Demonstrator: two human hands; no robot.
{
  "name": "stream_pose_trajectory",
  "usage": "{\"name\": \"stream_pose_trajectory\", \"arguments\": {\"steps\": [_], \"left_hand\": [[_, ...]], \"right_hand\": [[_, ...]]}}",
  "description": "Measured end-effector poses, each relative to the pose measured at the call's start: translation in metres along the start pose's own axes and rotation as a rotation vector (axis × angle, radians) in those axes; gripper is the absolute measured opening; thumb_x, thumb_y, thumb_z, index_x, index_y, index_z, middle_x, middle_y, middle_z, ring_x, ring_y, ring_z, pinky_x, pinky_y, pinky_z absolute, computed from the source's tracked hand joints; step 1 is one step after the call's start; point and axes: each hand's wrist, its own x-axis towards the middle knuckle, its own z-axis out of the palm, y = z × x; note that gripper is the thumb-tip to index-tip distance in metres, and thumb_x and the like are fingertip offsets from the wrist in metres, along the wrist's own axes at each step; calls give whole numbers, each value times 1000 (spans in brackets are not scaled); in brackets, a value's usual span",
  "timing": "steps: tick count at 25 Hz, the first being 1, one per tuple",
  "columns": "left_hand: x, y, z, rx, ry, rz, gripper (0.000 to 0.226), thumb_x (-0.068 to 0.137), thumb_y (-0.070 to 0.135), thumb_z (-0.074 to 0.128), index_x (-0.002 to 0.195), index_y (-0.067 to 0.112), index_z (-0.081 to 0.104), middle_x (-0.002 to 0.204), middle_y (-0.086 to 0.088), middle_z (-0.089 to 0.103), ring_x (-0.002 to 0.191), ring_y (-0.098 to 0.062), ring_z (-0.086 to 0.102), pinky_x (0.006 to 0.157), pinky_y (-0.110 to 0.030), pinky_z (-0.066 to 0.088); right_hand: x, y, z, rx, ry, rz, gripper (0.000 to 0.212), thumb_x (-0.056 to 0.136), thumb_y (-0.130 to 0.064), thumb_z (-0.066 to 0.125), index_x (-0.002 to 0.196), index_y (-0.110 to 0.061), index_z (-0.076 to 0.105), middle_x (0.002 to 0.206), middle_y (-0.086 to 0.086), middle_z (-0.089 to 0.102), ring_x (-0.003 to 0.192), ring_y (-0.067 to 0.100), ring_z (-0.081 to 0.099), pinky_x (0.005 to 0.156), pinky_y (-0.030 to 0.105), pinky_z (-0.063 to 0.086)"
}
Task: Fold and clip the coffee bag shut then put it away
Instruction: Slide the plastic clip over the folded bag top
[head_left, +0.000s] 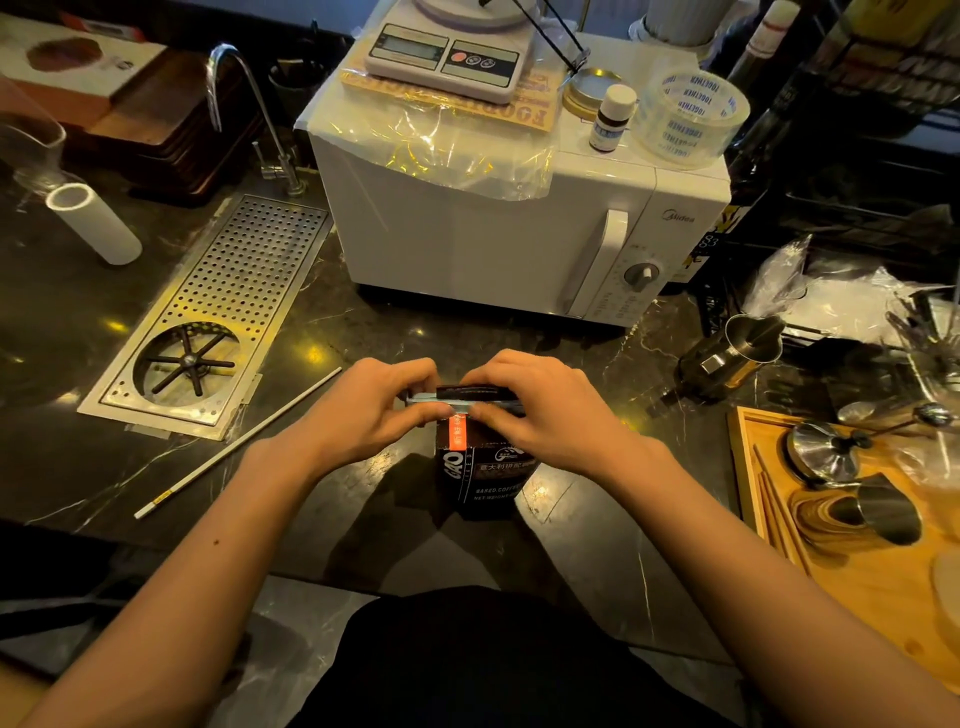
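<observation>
A black coffee bag with white lettering and an orange label stands upright on the dark marble counter, near its front edge. Its top is folded over. A pale blue bar clip lies across the fold. My left hand pinches the clip's left end and the bag top. My right hand grips the clip's right part and the fold, hiding that end. Whether the clip is snapped shut is not visible.
A white microwave stands behind the bag, with a scale, a tape roll and a small bottle on top. A perforated drain tray and a white stick lie left. A metal pitcher and a wooden tray sit right.
</observation>
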Motion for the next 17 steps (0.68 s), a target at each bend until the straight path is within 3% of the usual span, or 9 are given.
{"name": "stream_pose_trajectory", "arguments": {"steps": [3, 7, 11, 14, 17], "left_hand": [[2, 2, -2, 61, -12, -18, 39, 82, 61, 51, 88, 23, 59, 77, 7, 65, 70, -9, 62, 61, -34, 53], [6, 6, -2, 103, 22, 40, 35, 85, 42, 64, 110, 18, 68, 99, 4, 69, 88, -9, 63, 77, -33, 56], [7, 7, 1, 77, 25, 62, 34, 83, 41, 68, 105, 15, 73, 92, 4, 67, 82, -5, 62, 70, -25, 54], [9, 6, 6, 55, 63, 71, 31, 83, 40, 68, 97, 14, 74, 82, 6, 59, 73, -2, 56, 63, -16, 43], [10, 4, 8, 58, 83, 74, 19, 84, 32, 71, 93, 15, 73, 79, 6, 58, 71, -5, 56, 59, -20, 42]], "right_hand": [[2, 5, -3, -6, -50, 34, 30, 93, -40, 59, 119, -25, 64, 108, -5, 66, 98, 15, 62, 75, 36, 53], [1, 8, -1, 21, -51, 27, 29, 91, -35, 62, 118, -24, 64, 105, -5, 66, 95, 15, 61, 74, 36, 52], [0, 10, 1, 48, -22, 50, 26, 88, -30, 66, 113, -24, 67, 100, -5, 67, 92, 15, 62, 73, 34, 51], [-1, 7, 3, 8, 19, 59, 24, 88, -31, 67, 110, -24, 68, 99, -5, 68, 92, 16, 62, 73, 35, 51], [1, 5, 4, 23, 34, 68, 21, 87, -31, 67, 108, -24, 69, 97, -6, 68, 91, 16, 63, 75, 38, 53]]}}
